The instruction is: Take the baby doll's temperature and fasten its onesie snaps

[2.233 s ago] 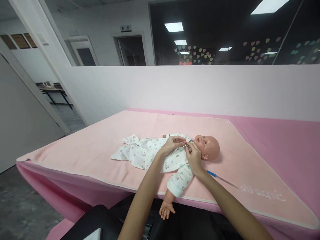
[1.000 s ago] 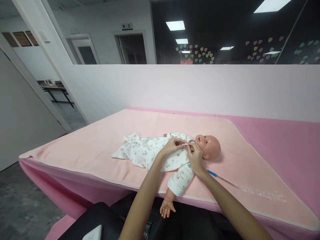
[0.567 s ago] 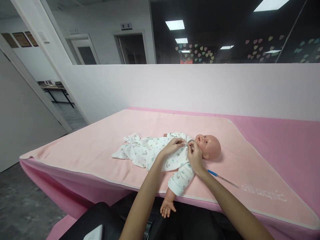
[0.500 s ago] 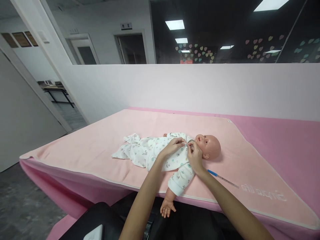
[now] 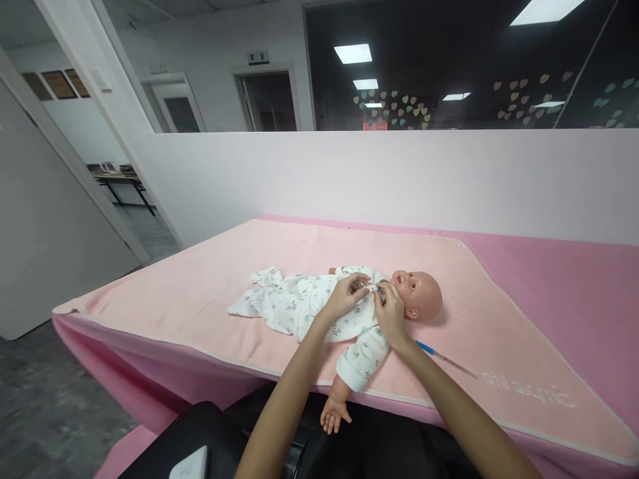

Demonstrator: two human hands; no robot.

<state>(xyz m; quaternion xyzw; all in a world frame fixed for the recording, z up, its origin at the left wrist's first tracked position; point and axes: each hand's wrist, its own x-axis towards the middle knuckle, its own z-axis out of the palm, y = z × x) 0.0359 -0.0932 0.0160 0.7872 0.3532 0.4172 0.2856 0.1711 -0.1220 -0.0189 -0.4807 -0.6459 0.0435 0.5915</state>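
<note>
On its back lies a baby doll (image 5: 419, 293), its bald head to the right, dressed in a white printed baby outfit (image 5: 284, 303). My right hand (image 5: 390, 313) is closed at the outfit's neckline, thumb and fingertips pinching the fabric edge just below the doll's chin. My left hand (image 5: 348, 294) meets it from the left over the chest, its thumb and fingers bent around a bit of the same neckline. Whatever small fastening sits between the fingertips is too small to make out. One doll arm (image 5: 357, 366) hangs over the table's near edge, palm showing.
Right of my right forearm lies a thin blue-ended stick (image 5: 446, 359), pen-like. Beneath everything spreads a peach blanket (image 5: 190, 293) over a pink cloth (image 5: 574, 286). A white object (image 5: 190, 464) rests on dark material at lower left. A white wall (image 5: 374, 179) stands behind.
My left fingers have loosened a little and spread slightly at the neckline. My right hand stays pinched there. The view has shifted slightly; the doll lies as before.
</note>
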